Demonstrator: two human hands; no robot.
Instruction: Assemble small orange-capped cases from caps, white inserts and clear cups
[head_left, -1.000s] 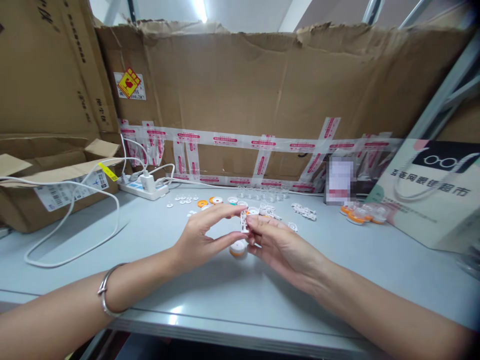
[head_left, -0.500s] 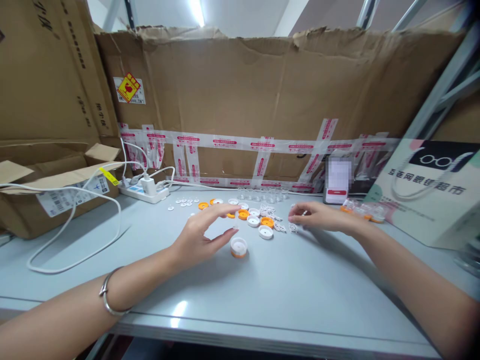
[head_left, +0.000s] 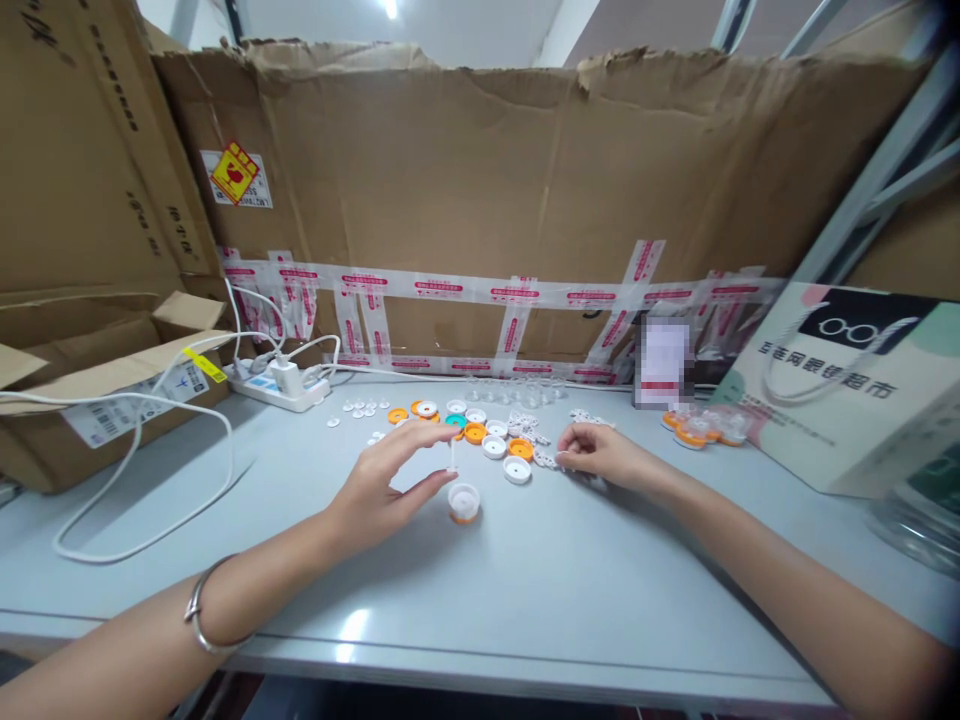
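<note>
My left hand [head_left: 394,480] holds a small white piece with a thin upright stem [head_left: 453,456] between thumb and fingertips. Just below it on the table stands a round white cup with an orange base [head_left: 464,503]. My right hand [head_left: 594,452] has its fingertips pinched together low over the table, beside a pile of small white openwork pieces [head_left: 529,428]; whatever is between them is too small to make out. Between the hands lie several round shallow caps, among them a white cap [head_left: 517,470], an orange cap [head_left: 520,449] and a teal cap [head_left: 455,421].
Clear small domes [head_left: 517,390] line the back, with white discs [head_left: 360,409] to their left. A power strip [head_left: 279,386] with cables and an open carton [head_left: 97,390] are at left. A phone [head_left: 663,365], finished-looking orange pieces [head_left: 697,428] and a paper bag [head_left: 825,390] stand right.
My right hand has shifted slightly left and its fingers have closed into a pinch. The white stemmed piece now shows clearly in my left hand. The whole view has shifted a little.
</note>
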